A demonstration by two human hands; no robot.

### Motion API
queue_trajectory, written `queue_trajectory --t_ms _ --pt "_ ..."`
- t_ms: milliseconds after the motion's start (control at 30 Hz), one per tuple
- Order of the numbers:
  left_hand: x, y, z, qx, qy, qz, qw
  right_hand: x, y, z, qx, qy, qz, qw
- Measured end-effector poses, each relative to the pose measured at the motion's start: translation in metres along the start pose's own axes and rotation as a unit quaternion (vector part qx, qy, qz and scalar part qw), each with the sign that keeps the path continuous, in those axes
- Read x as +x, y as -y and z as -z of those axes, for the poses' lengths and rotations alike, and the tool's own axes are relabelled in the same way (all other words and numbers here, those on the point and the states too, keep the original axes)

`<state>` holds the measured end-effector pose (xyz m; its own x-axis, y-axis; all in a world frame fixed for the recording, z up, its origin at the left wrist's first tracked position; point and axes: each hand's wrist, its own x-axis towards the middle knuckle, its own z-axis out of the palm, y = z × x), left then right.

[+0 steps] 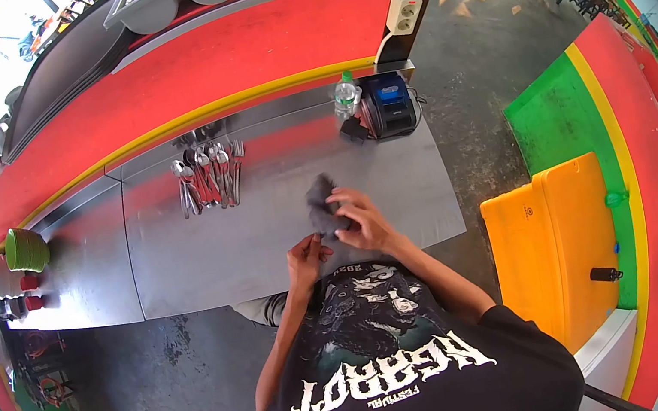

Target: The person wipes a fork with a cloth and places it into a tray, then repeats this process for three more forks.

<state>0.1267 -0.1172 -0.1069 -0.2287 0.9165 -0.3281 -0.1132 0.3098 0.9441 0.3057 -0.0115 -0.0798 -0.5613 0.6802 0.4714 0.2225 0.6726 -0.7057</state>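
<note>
A dark grey cloth (320,194) is bunched up over the steel table, close to my body. My right hand (362,219) grips it from the right, fingers curled over its near part. Just to the left, my left hand (306,261) is closed in a pinch at the lower end of the cloth; what sits between its fingertips is too small to make out. Farther off on the table lies a group of spoons and forks (207,176), side by side, heads pointing away from me.
At the table's far right corner stand a plastic bottle (346,96) with a green cap and a black and blue device (392,106). Green bowls (27,251) are stacked at the left end. A red ledge (259,47) runs behind; an orange container (553,246) stands right.
</note>
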Motion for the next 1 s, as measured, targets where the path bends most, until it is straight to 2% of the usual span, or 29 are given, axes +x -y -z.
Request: queue_trajectory --t_ms 67,200,400,433,567,667,700,800,900,1000 --pt "0.003 -0.001 -0.004 0.007 -0.020 0.002 1.000 0.006 0.006 -0.007 -0.010 0.091 0.038 0.995" --pt "-0.001 -0.020 -0.001 0.067 -0.011 -0.013 0.998 0.007 -0.013 -0.015 -0.033 0.053 0.038 0.997" --pt "-0.018 -0.005 -0.001 0.024 0.032 -0.024 0.999 -0.014 -0.057 -0.023 -0.060 -0.090 -0.106 0.989" --pt "-0.021 -0.001 -0.002 0.033 0.029 -0.023 0.999 -0.022 -0.064 -0.026 -0.055 -0.113 -0.193 0.973" --pt "-0.027 0.000 -0.004 0.054 0.014 -0.025 0.998 -0.043 -0.094 -0.022 -0.041 -0.238 -0.358 0.902" --pt "-0.026 0.000 0.000 0.048 0.001 0.002 0.999 -0.062 -0.123 -0.026 0.095 -0.282 -0.364 0.882" --pt "-0.024 0.002 0.001 0.044 -0.001 0.017 0.999 -0.058 -0.102 -0.015 0.154 -0.223 -0.424 0.864" --pt "-0.019 0.008 0.002 -0.101 0.018 0.085 0.991 -0.055 -0.073 -0.020 0.357 -0.088 -0.371 0.853" --pt "-0.015 0.009 0.007 -0.208 0.106 0.182 0.955 -0.035 -0.019 -0.016 0.436 0.057 -0.335 0.833" --pt "-0.019 -0.002 0.002 -0.244 0.120 0.230 0.934 -0.031 -0.006 -0.027 0.442 0.059 -0.328 0.833"
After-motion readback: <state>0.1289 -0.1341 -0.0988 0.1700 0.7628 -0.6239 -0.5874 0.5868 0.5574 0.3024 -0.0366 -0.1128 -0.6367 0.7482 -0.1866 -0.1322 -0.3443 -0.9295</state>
